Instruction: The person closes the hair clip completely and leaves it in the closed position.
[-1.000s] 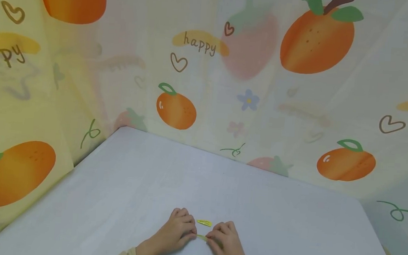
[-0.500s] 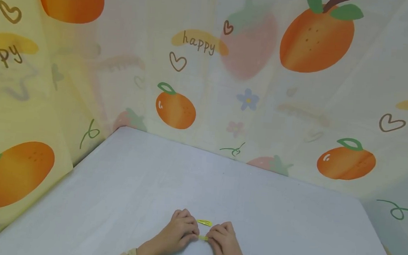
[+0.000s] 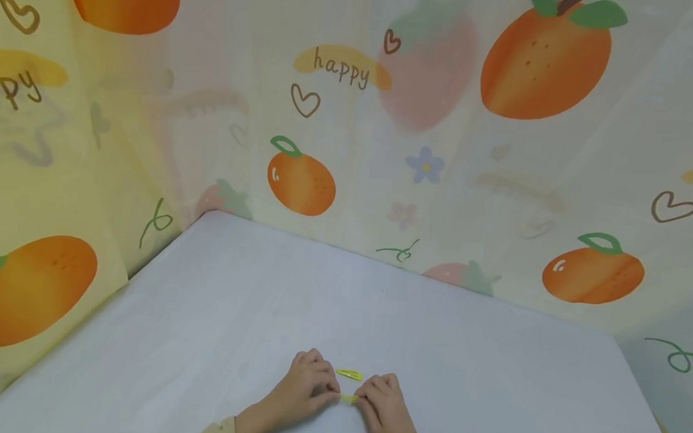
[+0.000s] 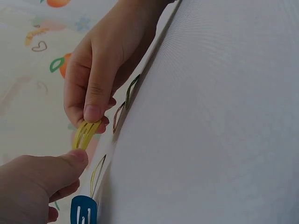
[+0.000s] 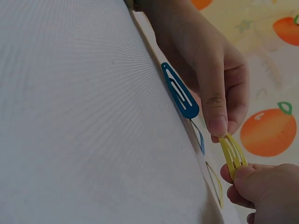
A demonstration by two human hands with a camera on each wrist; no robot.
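A yellow snap hair clip [image 3: 348, 398] is stretched between my two hands in the head view. My left hand [image 3: 306, 388] pinches one end between thumb and fingers. The opposite end is pinched by my right hand [image 3: 389, 411]. In the left wrist view, the clip's slotted body [image 4: 85, 134] shows between the two thumbs. The right wrist view also shows the held clip [image 5: 233, 151], its narrow bars slightly spread. Just beyond the hands a second yellow clip [image 3: 349, 374] lies on the white table [image 3: 257, 291]. Each end of the held clip is covered by fingertips.
A dark blue clip [image 5: 180, 93] lies near the left hand, with a lighter blue clip [image 5: 198, 137] beside it. By the right hand lie a dark green clip [image 4: 132, 91] and a reddish clip [image 4: 119, 116]. A fruit-printed curtain [image 3: 341, 122] borders the table.
The held yellow clip has turned slightly, showing more of its bars than one second ago. Both hands keep their pinch with only small shifts; the head view has tilted a little.
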